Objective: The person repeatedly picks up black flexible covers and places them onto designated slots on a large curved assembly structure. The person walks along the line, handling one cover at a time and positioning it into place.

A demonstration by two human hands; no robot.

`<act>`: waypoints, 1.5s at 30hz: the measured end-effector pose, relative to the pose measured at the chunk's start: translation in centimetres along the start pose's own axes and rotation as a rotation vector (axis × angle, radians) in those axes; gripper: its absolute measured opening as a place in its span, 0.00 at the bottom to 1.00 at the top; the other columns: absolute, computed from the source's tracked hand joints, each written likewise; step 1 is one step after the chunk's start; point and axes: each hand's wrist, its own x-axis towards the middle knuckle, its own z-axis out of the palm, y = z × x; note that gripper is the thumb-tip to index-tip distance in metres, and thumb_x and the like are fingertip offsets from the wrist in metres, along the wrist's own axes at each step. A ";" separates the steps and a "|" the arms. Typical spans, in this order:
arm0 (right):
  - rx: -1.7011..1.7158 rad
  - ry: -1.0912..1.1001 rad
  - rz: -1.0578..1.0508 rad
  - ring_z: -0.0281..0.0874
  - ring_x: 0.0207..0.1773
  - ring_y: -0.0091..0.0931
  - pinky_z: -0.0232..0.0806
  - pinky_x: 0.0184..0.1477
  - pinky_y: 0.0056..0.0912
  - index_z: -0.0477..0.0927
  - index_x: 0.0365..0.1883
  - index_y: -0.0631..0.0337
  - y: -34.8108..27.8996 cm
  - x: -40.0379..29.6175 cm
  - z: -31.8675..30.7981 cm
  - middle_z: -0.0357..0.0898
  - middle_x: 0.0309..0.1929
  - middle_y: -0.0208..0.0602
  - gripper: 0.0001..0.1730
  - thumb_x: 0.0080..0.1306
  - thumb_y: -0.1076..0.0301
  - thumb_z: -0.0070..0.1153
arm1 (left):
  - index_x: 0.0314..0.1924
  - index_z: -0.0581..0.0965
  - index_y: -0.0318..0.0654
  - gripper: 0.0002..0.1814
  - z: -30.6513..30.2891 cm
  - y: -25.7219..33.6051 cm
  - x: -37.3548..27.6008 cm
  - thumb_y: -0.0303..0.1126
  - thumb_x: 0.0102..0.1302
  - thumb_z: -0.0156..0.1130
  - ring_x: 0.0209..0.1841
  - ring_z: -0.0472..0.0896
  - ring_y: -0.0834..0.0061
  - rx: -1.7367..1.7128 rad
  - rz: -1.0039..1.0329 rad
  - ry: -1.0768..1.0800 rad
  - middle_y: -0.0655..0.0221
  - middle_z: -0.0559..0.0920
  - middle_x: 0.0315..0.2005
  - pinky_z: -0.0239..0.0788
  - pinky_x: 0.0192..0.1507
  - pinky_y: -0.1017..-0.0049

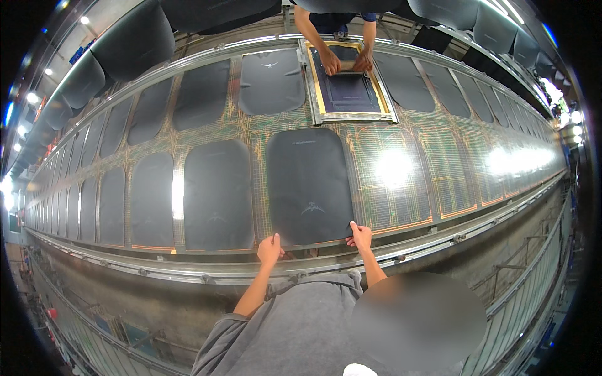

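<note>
A dark grey rounded sheet panel (308, 178) with a pale printed motif lies before me on the long printing table (305, 121). My left hand (270, 250) pinches its near left corner, and my right hand (360, 235) grips its near right corner. Left of it rests another dark sheet (218, 192), apart from my left hand. To the right of my right hand, the table surface (395, 202) shows a grid of orange and green lines under bright glare.
Across the table, a co-worker's hands (345, 65) hold a squeegee (348, 66) inside a screen-printing frame (352, 117). More dark panels (272, 89) lie along the far row. A metal rail (225, 272) runs along the near edge. Dark panels (134, 47) hang overhead.
</note>
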 end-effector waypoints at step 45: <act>-0.143 0.073 -0.046 0.76 0.13 0.28 0.68 0.16 0.28 0.79 0.25 0.71 -0.7 -0.7 0.6 0.77 0.14 0.44 0.30 0.67 0.46 0.51 | 0.25 0.77 0.35 0.26 2.2 -1.1 -0.3 0.49 0.71 0.47 0.14 0.79 0.74 0.019 0.146 0.234 0.66 0.79 0.12 0.70 0.24 0.73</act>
